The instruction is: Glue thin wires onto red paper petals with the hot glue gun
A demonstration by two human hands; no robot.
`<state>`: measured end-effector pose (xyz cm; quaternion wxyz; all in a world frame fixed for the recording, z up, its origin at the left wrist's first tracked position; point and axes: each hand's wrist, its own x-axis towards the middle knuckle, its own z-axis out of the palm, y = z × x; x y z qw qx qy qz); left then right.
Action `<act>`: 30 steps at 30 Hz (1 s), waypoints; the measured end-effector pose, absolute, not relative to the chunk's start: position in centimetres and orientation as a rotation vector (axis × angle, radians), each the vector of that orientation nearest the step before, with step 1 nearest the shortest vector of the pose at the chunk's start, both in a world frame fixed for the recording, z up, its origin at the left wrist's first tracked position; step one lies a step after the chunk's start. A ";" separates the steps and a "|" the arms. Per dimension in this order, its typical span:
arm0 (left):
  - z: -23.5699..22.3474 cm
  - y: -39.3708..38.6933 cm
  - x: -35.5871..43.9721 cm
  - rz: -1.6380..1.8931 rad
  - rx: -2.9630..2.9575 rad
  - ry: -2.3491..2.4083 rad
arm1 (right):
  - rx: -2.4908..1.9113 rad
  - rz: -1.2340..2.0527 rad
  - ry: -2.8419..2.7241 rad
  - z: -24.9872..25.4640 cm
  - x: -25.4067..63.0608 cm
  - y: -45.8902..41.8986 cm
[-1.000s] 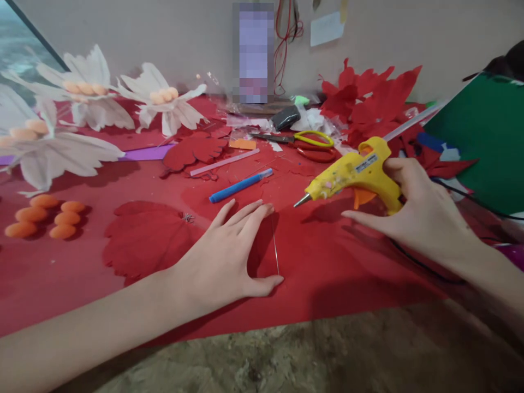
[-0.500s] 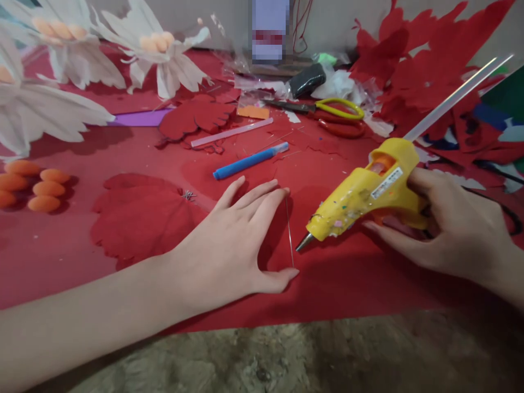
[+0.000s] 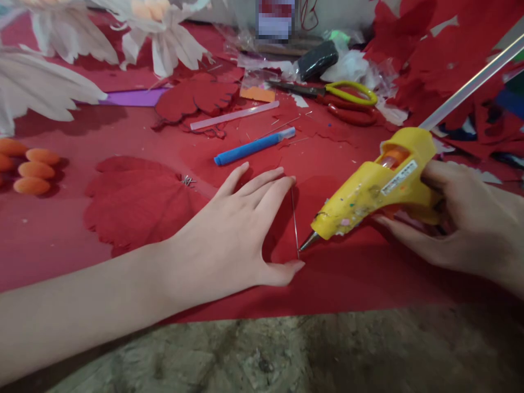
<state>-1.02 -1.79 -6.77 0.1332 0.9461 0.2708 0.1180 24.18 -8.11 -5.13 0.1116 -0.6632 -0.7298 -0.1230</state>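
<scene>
My left hand (image 3: 229,232) lies palm down with its fingers spread on the red sheet (image 3: 368,289). Its index fingertip and thumb hold down the two ends of a thin metal wire (image 3: 294,218). A yellow hot glue gun (image 3: 364,191), a clear glue stick (image 3: 470,87) sticking out of its back, is gripped in my right hand (image 3: 470,224). Its metal nozzle touches or nearly touches the wire close to my left thumb. Left of that hand are red petals (image 3: 139,202) with a small bunch of short wires (image 3: 188,180) at their tip. Whatever lies under my left palm is hidden.
Beyond my left hand lie a blue pen (image 3: 254,147), a loose glue stick (image 3: 235,115) and scissors (image 3: 352,98). White flowers (image 3: 159,46) stand at the back left, above orange ovals (image 3: 36,170). Red cut-outs (image 3: 450,49) pile up at the back right.
My right hand has brought the glue gun left and down, so its nozzle now reaches the wire. The left hand keeps its hold. The view has tilted downward.
</scene>
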 end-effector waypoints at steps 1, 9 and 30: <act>-6.8 -1.8 -1.0 0.346 2.754 0.784 | -1.919 -0.411 -2.169 -5.2 24.2 -8.1; -6.7 -1.9 -1.0 0.353 2.766 0.787 | -1.845 -0.585 -2.260 -5.2 24.5 -7.8; -6.6 -1.8 -1.0 0.331 2.765 0.792 | -1.681 -0.738 -2.240 -5.4 24.6 -7.4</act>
